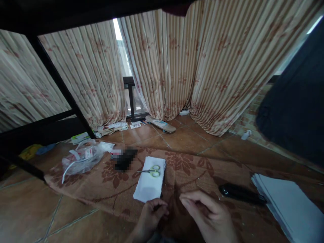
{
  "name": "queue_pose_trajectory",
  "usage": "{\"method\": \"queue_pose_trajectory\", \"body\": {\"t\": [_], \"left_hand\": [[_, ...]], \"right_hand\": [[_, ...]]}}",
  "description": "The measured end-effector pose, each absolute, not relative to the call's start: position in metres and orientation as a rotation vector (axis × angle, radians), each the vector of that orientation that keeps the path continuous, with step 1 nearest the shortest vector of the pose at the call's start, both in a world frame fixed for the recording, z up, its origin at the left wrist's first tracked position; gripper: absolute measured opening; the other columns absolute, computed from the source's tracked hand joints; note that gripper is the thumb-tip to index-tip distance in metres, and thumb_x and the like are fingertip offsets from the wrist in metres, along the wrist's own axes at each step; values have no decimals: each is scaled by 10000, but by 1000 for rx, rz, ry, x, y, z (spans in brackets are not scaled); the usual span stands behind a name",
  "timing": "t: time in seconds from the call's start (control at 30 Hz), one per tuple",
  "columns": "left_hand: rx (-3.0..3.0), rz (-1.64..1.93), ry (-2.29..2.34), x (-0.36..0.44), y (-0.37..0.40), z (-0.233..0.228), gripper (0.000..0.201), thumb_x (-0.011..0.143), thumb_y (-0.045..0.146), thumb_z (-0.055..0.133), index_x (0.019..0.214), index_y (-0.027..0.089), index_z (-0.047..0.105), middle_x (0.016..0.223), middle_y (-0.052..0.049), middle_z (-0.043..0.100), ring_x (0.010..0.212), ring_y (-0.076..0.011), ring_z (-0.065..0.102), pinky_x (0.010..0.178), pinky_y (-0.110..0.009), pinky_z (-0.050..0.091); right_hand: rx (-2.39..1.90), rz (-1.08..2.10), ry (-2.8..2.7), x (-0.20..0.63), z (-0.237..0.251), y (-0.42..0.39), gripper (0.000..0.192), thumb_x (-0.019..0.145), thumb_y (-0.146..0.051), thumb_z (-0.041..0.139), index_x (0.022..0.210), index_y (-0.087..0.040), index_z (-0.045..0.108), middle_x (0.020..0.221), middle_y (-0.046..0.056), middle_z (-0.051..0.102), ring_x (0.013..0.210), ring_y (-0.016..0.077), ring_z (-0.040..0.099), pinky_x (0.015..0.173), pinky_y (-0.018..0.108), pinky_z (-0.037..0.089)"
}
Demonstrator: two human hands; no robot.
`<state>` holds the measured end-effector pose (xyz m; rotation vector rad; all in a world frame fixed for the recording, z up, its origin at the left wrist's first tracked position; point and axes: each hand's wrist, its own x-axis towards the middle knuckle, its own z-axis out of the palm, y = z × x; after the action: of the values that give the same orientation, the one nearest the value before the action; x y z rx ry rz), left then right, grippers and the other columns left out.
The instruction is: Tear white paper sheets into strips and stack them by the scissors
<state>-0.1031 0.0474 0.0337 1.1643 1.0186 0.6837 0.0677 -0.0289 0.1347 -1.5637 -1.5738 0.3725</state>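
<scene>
My left hand (150,217) is closed, its fingers curled in and thumb against them, just below a small stack of white paper (148,187). Scissors (153,171) with pale green handles lie across that stack, blades pointing left. To the right, my right hand (209,214) is closed with thumb and fingertips pinched together. Whatever is between the fingers of either hand is too small or hidden to make out. The two hands are apart, low over the brown patterned rug (187,168).
A clear plastic bag (84,162) and a blurred black item (126,159) lie at left. On the right are a black long-handled object (240,194) and a larger paper stack (291,202). A skateboard (160,124) rests by the curtains (174,67). A dark frame (54,77) rises at left.
</scene>
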Motion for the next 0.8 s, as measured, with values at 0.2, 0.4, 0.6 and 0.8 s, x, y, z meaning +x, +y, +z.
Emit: {"method": "queue_pose_trajectory", "body": {"t": [0.2,0.4,0.6,0.8], "left_hand": [[1118,736,1085,-138,40,24,333,666,451,717,758,131,693,667,-32,651,641,-149,550,633,-249,402],[908,732,1020,-153,41,16,364,657,451,722,762,110,652,547,7,571,472,-89,453,487,-214,325],[840,768,1083,-159,46,14,431,648,403,722,945,115,599,665,-30,655,523,-128,566,517,-233,421],[854,783,1196,-157,51,9,676,629,396,718,1188,123,455,618,17,612,494,-140,580,476,-220,423]], "right_hand": [[-1677,441,-1688,35,54,12,191,877,-239,453,914,-250,641,944,33,665,865,183,638,758,274,514],[-1649,327,-2056,26,14,32,417,854,-88,391,1162,-280,597,1240,71,564,1078,221,576,895,346,493],[-1621,435,-2023,24,9,48,282,895,-155,415,830,-254,670,1101,37,619,1011,182,589,853,294,488],[-1453,804,-1675,28,21,62,167,851,-264,537,768,-203,669,927,41,649,871,166,616,793,276,482]]}}
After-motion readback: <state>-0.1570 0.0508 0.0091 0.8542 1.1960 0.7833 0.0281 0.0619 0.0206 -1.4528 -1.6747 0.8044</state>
